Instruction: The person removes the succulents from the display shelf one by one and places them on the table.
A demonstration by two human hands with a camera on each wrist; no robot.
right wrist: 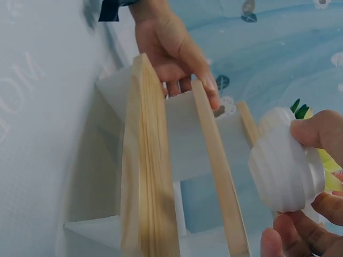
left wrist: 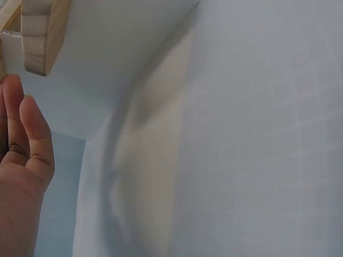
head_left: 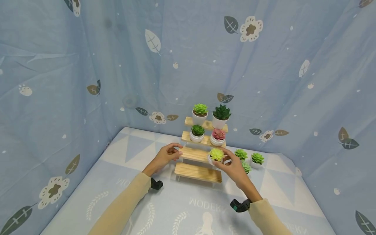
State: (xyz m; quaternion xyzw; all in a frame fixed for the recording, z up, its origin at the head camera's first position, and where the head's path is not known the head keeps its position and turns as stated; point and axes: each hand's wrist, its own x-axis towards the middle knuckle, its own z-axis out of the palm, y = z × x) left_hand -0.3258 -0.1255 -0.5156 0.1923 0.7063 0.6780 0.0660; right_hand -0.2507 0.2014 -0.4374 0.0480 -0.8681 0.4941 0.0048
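Note:
My right hand (head_left: pixel 233 166) grips a white ribbed pot (right wrist: pixel 284 166) with a yellow-green succulent (head_left: pixel 216 154), held at the right end of the second-lowest step of a wooden plant stand (head_left: pixel 198 172). In the right wrist view the pot is tilted, with thumb and fingers round it. My left hand (head_left: pixel 165 156) holds the left end of that same step between thumb and fingers. Higher up stand a dark green succulent (head_left: pixel 197 131) and a pink succulent (head_left: pixel 218 134), both potted. On the top step are a bright green succulent (head_left: pixel 200 110) and a tall dark green succulent (head_left: pixel 221 112).
Right of the stand, several potted green succulents (head_left: pixel 257 159) stand on the patterned tablecloth (head_left: pixel 164 209), partly hidden by my right hand. A blue printed curtain (head_left: pixel 188 65) hangs behind and at both sides. The bottom step (head_left: pixel 191 170) bears no pot.

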